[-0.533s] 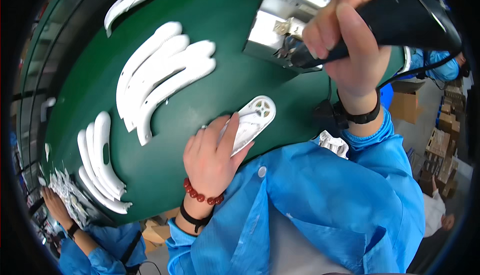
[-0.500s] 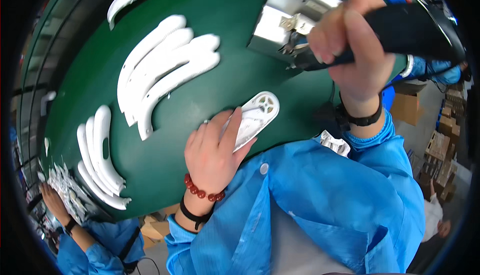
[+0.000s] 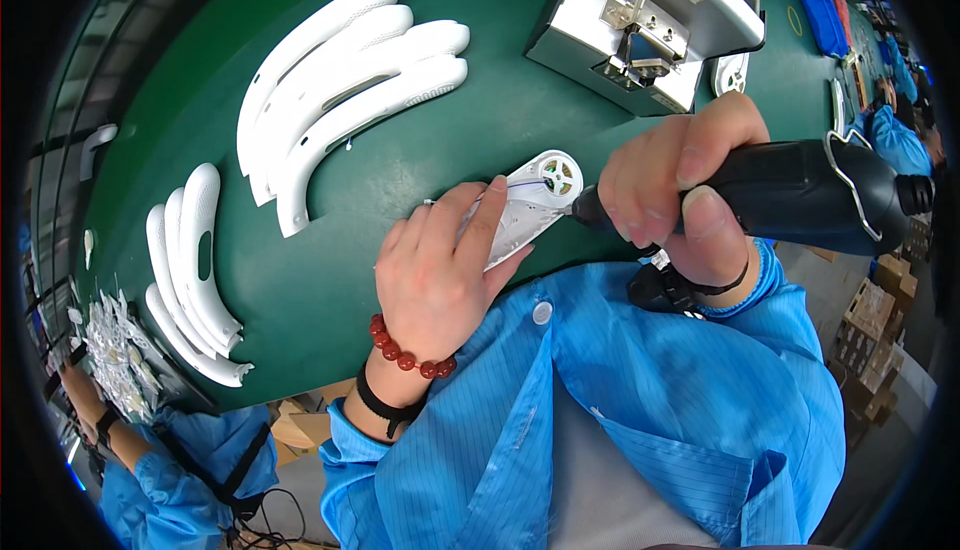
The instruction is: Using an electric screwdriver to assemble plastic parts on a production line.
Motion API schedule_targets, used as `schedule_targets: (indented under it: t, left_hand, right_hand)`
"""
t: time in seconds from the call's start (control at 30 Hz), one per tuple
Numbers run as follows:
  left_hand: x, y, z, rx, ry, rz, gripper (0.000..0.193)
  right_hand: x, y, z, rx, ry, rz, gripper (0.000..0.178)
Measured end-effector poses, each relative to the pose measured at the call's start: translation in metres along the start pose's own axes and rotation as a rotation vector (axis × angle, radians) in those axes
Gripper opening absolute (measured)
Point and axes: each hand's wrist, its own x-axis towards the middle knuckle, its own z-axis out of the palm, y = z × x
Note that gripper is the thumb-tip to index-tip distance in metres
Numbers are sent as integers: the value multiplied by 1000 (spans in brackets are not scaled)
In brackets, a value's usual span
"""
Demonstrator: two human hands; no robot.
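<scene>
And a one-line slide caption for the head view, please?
Left hand holds a white casing at the green table; right hand grips a black handheld tool.

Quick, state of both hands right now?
Left hand: holding the white elongated plastic shell.
Right hand: closed around the black cylindrical handheld tool.

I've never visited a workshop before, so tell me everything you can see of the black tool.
The black tool looks like plastic, with a thick rounded body, narrowing nose, ribbed rear end and bent metal wire loop. The right hand grips it, nose pointing left, close to the white shell; whether they touch is unclear.
</scene>
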Motion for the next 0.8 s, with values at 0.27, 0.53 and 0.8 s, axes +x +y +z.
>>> schedule_targets:
  t: [0.27,0.53,0.8]
  left_hand:
    - [1,7,-6,31,-60,-27,57]
    - [-1,4,-5,39,-29,-19,55]
    - [1,8,-4,22,-36,-48,58]
  right_hand:
    - [-8,5,7,-36,-23,-40,24]
    - [3,-1,-5,-181,-271,-82,26]
    - [64,-42,-52,-248,-73,-374,13]
